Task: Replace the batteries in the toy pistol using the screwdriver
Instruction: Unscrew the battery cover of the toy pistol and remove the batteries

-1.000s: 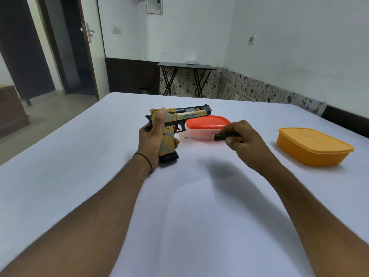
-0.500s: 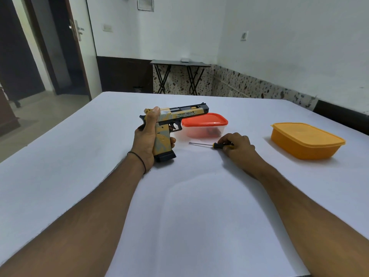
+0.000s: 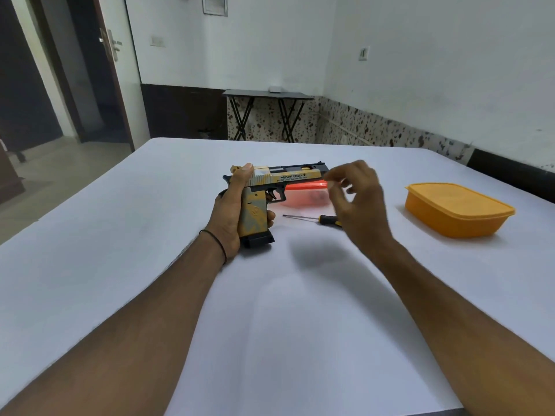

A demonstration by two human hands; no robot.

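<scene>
The yellow and black toy pistol (image 3: 282, 178) stands upright on its grip base on the white table (image 3: 120, 265), barrel pointing right. My left hand (image 3: 231, 208) grips its handle from behind, thumb up on the slide. The small screwdriver (image 3: 312, 218) with a black and yellow handle lies on the table just right of the pistol, tip pointing left. My right hand (image 3: 354, 202) hovers above the screwdriver's handle and near the muzzle, blurred, its fingers loosely curled and holding nothing.
A clear box with a red lid (image 3: 306, 195) sits behind the pistol, partly hidden by my right hand. A closed orange box (image 3: 456, 208) stands at the right. A folding table is by the far wall, a door at the left.
My right hand laid the screwdriver down on the table, let go of it, and rose toward the pistol's muzzle. My left hand kept its grip on the pistol.
</scene>
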